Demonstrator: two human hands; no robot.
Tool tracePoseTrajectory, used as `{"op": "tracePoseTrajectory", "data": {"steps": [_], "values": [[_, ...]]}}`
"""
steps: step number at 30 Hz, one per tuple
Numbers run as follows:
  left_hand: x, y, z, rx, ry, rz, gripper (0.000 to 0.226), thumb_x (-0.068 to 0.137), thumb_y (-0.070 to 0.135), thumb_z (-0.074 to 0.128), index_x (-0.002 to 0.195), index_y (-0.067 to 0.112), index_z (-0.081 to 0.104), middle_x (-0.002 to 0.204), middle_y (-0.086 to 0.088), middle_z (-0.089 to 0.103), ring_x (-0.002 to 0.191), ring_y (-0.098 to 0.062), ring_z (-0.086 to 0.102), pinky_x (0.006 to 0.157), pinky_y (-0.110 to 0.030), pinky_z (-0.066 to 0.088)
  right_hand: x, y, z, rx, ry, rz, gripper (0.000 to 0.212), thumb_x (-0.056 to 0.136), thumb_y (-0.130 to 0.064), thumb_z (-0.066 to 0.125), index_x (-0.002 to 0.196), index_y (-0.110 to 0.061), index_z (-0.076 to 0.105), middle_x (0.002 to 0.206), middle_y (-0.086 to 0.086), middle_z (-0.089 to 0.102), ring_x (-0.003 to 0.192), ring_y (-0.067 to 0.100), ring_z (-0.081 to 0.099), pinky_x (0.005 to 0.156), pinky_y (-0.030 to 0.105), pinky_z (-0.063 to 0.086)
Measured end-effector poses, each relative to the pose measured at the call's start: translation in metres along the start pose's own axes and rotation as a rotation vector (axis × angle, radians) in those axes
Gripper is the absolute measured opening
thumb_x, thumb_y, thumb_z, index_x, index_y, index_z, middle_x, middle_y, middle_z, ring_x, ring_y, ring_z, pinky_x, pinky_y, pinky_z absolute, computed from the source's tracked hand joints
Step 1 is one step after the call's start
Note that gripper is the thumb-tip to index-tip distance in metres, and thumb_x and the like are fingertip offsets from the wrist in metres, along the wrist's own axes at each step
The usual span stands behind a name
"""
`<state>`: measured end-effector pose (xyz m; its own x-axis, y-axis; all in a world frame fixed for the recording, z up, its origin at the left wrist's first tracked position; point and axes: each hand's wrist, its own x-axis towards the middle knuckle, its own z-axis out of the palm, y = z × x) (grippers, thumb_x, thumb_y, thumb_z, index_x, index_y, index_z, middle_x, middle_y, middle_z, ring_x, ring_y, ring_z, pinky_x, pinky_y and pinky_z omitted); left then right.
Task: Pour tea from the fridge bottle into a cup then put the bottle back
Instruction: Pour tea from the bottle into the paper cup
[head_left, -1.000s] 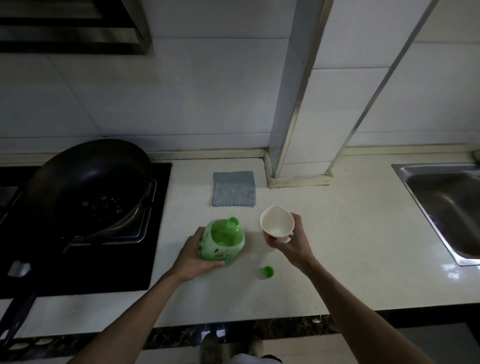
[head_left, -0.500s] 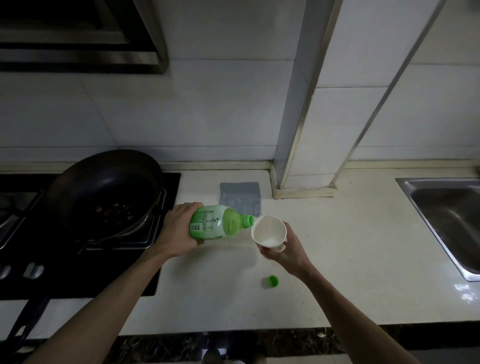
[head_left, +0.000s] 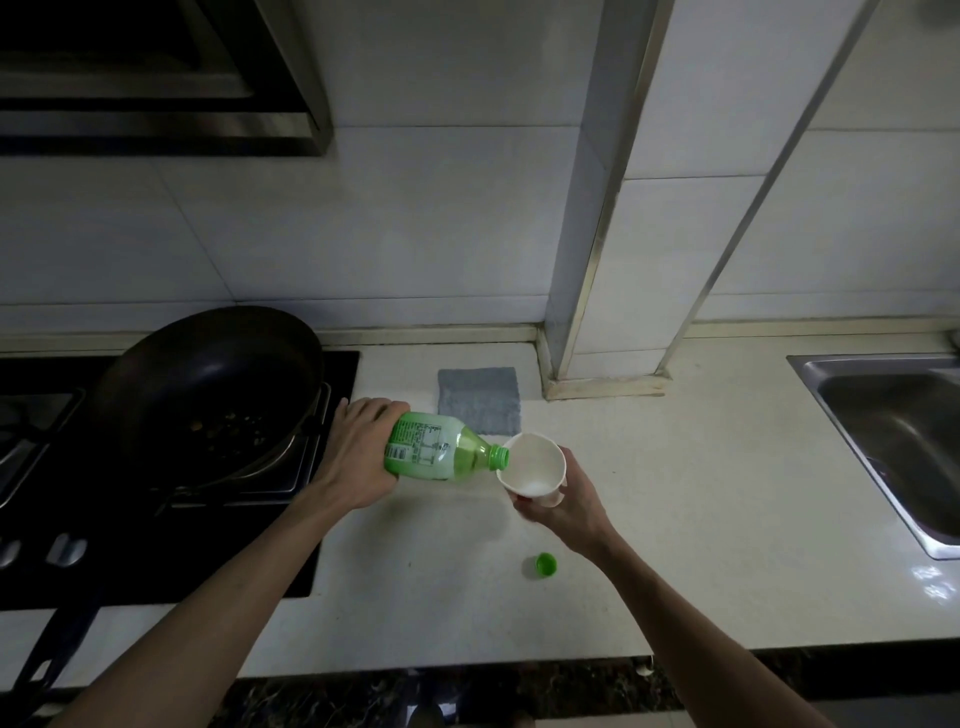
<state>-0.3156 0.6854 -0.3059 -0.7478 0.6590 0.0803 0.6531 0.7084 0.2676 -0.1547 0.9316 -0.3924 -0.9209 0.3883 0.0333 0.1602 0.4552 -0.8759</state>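
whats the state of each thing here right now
bottle, uncapped, tipped nearly level, mouth at cup rim
cup, lifted, tilted toward bottle
cap, off, lying on counter
left hand, grips bottle
right hand, holds cup
pan, on stove
cloth, lying flat

The left hand (head_left: 358, 457) covered the base of the bottle (head_left: 441, 452), and the print on its label was too small to read. The right hand (head_left: 563, 501) hid the foot of the cup (head_left: 535, 460); whether anything ran from the bottle's mouth could not be made out. The sink (head_left: 852, 362) was cut off at the right edge, the hob (head_left: 156, 561) at the left (specks in the pan (head_left: 208, 358) were too dim to name).
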Motion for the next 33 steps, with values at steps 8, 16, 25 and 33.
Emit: {"op": "tracePoseTrajectory", "data": {"steps": [8,16,25,33], "values": [[0.007,0.010,-0.011,0.066,0.000,-0.021,0.074,0.059,0.009,0.073,0.130,0.015,0.051,0.126,-0.005,0.053,0.125,-0.026,0.043,0.116,-0.050,0.018,0.001,0.001,0.001,0.006,-0.005,0.000,0.076,0.066,-0.032,0.087,0.129,-0.029,0.045,0.123,-0.008,0.055,0.110,0.010,0.056,0.090,0.033,0.056],[0.013,0.012,-0.019,0.139,0.040,-0.032,0.074,0.057,0.011,0.076,0.127,0.015,0.054,0.121,-0.005,0.056,0.119,-0.027,0.048,0.112,-0.050,0.026,0.007,-0.002,0.000,0.003,0.008,-0.022,0.075,0.067,-0.028,0.088,0.127,-0.033,0.043,0.122,-0.009,0.054,0.110,0.008,0.055,0.089,0.026,0.053],[0.015,0.016,-0.020,0.164,0.073,-0.026,0.073,0.056,0.010,0.075,0.126,0.016,0.055,0.119,-0.004,0.058,0.118,-0.027,0.049,0.112,-0.048,0.027,0.010,0.004,0.001,-0.038,0.006,-0.039,0.077,0.065,-0.030,0.088,0.127,-0.034,0.043,0.122,-0.009,0.054,0.111,0.010,0.055,0.088,0.021,0.050],[0.016,0.019,-0.022,0.206,0.117,0.011,0.070,0.054,0.010,0.075,0.122,0.015,0.058,0.114,-0.005,0.059,0.114,-0.028,0.052,0.110,-0.048,0.028,0.011,0.003,0.002,-0.051,0.000,-0.029,0.077,0.066,-0.029,0.089,0.129,-0.030,0.045,0.122,-0.010,0.053,0.109,0.009,0.054,0.086,0.016,0.047]]}}
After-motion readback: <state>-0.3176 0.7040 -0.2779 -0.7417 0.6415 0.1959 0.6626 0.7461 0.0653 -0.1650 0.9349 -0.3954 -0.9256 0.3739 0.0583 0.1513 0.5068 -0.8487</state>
